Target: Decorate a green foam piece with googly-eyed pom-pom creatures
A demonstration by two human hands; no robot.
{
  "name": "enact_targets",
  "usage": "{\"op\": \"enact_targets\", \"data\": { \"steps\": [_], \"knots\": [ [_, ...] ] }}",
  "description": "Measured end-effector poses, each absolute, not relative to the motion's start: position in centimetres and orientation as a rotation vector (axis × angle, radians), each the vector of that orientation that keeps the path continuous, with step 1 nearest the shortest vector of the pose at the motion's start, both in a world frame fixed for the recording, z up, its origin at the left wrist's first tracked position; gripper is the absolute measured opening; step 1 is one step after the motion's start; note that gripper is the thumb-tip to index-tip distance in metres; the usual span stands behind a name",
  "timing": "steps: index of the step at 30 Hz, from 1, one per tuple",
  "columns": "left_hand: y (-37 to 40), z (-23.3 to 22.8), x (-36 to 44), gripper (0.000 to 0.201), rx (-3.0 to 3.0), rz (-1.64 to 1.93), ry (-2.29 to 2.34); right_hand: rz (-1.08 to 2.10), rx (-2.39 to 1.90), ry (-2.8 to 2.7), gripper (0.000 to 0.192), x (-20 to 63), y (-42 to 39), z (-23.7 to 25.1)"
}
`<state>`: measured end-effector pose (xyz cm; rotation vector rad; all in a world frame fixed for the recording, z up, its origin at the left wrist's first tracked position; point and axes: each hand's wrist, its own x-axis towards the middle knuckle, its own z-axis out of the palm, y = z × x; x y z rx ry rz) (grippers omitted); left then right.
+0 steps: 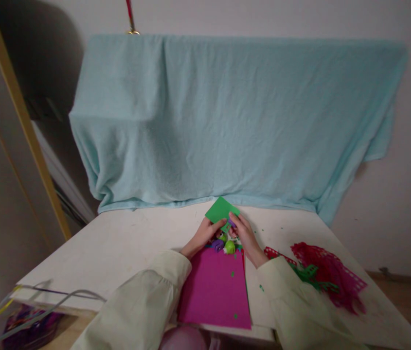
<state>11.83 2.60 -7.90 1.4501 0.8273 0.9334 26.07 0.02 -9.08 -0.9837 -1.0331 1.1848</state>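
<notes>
Both hands are pinching the green paper sheet (220, 210) at the table's (125, 243) far edge; left hand (205, 234) and right hand (243, 233) are clamping its near corner; it looks light, floppy, tearable, so holding its edges suits it.

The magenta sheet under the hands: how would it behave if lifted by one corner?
The magenta sheet lies flat and thin, so it probably droops, feels light, and slides easily on the table. The green specks on it would likely fall off.
</notes>
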Motion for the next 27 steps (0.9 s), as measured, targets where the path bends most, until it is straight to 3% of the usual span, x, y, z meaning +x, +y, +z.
{"op": "enact_targets", "data": {
  "steps": [27],
  "knots": [
    [2.81, -8.72, 11.78, 0.043, 1.474, 0.902, 0.787, 1.094, -1.02, -0.953, 0.04, 25.77, -0.28, -8.77]
  ]
}}
